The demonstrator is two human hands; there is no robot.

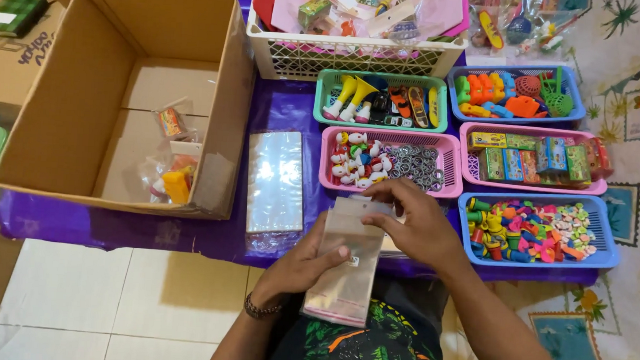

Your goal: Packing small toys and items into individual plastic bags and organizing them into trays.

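Head | left hand grip clamped on clear bag | right hand pinching its top

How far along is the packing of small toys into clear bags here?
Done: two filled packets lie in the cardboard box. In hand: the left hand holds an empty clear bag while the right hand works at its top edge. Left: a stack of unused bags and trays of toys, still full.

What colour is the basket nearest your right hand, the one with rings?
Pink basket, clearest in the head view.
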